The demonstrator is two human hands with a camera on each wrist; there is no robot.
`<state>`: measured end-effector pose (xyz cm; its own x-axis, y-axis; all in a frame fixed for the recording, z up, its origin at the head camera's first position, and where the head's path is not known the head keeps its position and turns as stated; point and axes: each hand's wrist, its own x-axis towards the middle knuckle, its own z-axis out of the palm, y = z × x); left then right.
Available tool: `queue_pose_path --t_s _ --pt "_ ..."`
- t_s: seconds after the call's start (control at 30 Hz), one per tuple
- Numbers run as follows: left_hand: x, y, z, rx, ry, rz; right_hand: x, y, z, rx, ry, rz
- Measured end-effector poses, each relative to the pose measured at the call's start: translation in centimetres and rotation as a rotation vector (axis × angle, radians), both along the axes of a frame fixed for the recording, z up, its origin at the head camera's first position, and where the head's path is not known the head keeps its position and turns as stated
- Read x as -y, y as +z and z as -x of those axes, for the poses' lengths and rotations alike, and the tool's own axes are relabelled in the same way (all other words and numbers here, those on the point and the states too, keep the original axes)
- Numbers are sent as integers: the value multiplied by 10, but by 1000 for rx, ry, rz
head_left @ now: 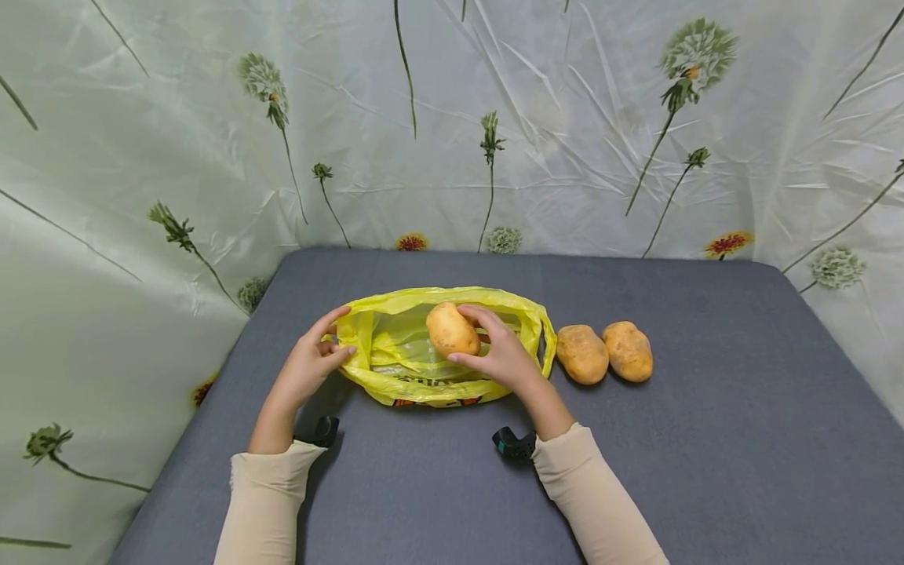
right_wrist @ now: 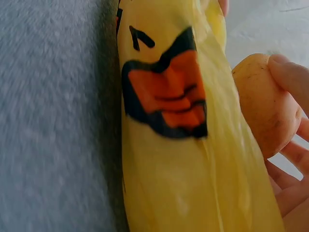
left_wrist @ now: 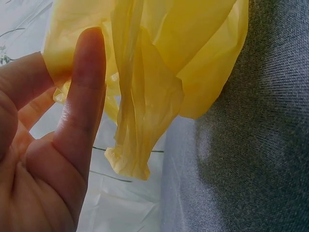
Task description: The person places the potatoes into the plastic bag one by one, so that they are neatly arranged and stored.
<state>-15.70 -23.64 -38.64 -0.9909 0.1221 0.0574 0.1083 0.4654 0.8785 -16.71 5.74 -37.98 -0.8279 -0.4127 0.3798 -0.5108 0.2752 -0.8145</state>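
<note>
A yellow plastic bag [head_left: 395, 396] lies on the grey table with its mouth spread toward the head camera. My left hand [head_left: 308, 365] holds the bag's left rim between thumb and fingers; in the left wrist view the thumb [left_wrist: 87, 82] lies in front of the thin film and a handle loop hangs beside it. My right hand [head_left: 504, 353] grips a potato [head_left: 452, 329] above the open mouth. In the right wrist view this potato [right_wrist: 265, 104] shows beyond the bag's printed side [right_wrist: 166, 96], partly hidden by it. Two more potatoes [head_left: 582, 355] [head_left: 628, 351] rest right of the bag, side by side.
The grey table [head_left: 741, 439] has its far edge against a pale curtain [head_left: 565, 118] printed with flowers. Both wrists wear a black device [head_left: 514, 444] on the inner side, close to the table.
</note>
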Motion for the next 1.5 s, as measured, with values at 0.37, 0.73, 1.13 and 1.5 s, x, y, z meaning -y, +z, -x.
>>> queue_pose_path --t_s 0.37,0.73,1.13,1.5 --pt "4 -8 3 -15 -9 8 21 -32 17 8 48 -10" --pt "5 -11 5 -35 -27 7 44 -24 10 116 76 20" --pt "4 -11 4 -22 -24 6 61 -52 22 296 89 57" --pt "4 -12 6 -1 -25 -4 70 -56 24 370 119 84"
